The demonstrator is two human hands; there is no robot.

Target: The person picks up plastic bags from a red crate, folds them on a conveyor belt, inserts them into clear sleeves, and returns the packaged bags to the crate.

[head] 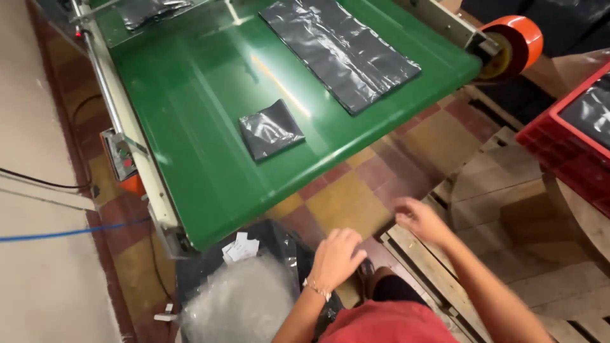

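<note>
The left hand (337, 257), loosely curled and holding nothing, hangs below the green table's (210, 127) front edge beside a black bag (279, 244); the blurred right hand (419, 219), fingers spread and holding nothing, hovers over open tiled floor (356, 197).

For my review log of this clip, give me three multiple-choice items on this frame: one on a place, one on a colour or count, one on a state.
1. Where does the small folded dark bag lie?
A. on the green table
B. in the red crate
C. on the wooden pallet

2. What colour is the tape roll at the table's far corner?
A. blue
B. orange
C. white

3. What is the state of the left hand and the right hand?
A. both grip a bag
B. one holds scissors
C. both hold nothing

Answers: 1 A, the folded bag rests flat on the green surface near the long dark plastic sheet. 2 B, the roll is plainly orange. 3 C, both hands hang below the table's edge with nothing in them.
</note>
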